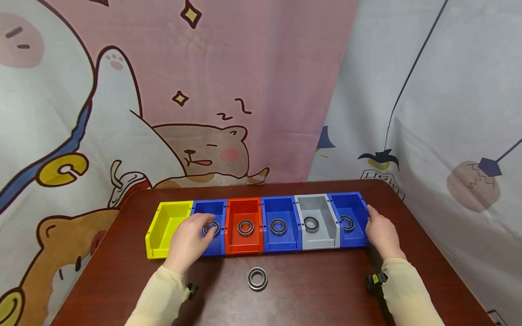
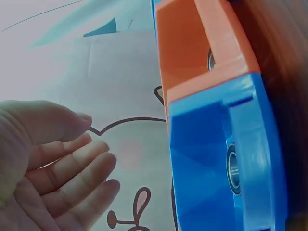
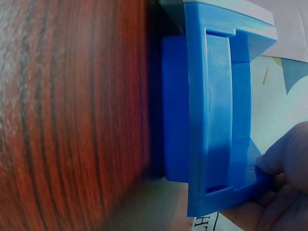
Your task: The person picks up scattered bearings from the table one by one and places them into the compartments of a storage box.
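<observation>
My left hand (image 1: pixel 189 242) hovers over the yellow bin (image 1: pixel 153 240) and the blue bin (image 1: pixel 214 248) beside it, fingers bent loosely and nothing between them. A ball bearing (image 2: pixel 233 169) lies in that blue bin, partly behind the fingers in the head view. At the row's far right, my right hand (image 1: pixel 382 231) grips the outer side wall of the end blue bin (image 3: pixel 219 106), thumb on its inner face and fingers outside. A bearing (image 1: pixel 352 225) sits inside this bin too. Another bearing (image 1: pixel 257 288) lies flat on the table in front of the row.
Between the two blue bins stand a red bin (image 1: pixel 244 207), another blue bin (image 1: pixel 279 206) and a grey bin (image 1: pixel 322 243), each with one bearing. The joined row rests on a dark wooden table (image 1: pixel 310 290). A cartoon-printed curtain (image 1: pixel 277 90) hangs behind the table.
</observation>
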